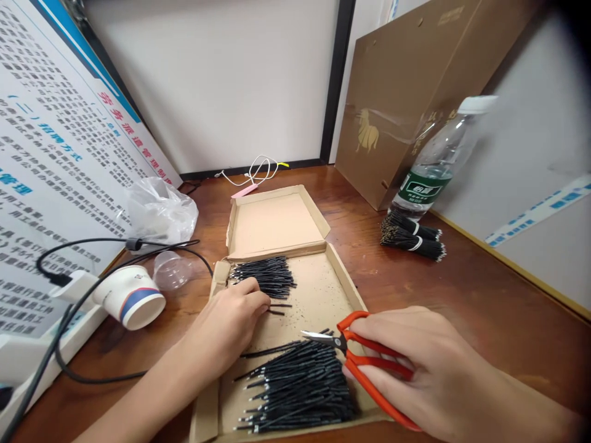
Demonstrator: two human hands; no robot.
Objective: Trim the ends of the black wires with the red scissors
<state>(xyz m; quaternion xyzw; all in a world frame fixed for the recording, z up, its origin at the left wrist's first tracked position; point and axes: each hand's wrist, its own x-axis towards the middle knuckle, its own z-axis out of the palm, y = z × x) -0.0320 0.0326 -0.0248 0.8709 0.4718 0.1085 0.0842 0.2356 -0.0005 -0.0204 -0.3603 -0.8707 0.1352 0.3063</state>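
Note:
My right hand (420, 363) is closed round the orange handles of a pair of scissors (344, 339). Its short silver blades point left, just above a large pile of short black wires (300, 387) with pale tips. My left hand (237, 311) reaches into an open cardboard box (346, 277), its fingers curled down and pinched together. Two black wire ends (279, 309) stick out past those fingertips, which are partly hidden from me. Right above this hand, in the box, lies a smaller bundle of black wires (268, 277). Tiny dark scraps dot the cardboard.
On the left are a paper cup (136, 298) on its side, a clear plastic cup (172, 271), a plastic bag (161, 209) and a black cable (64, 326). A water bottle (425, 178) and tied wire bundles (410, 237) stand right, by a brown carton (388, 104).

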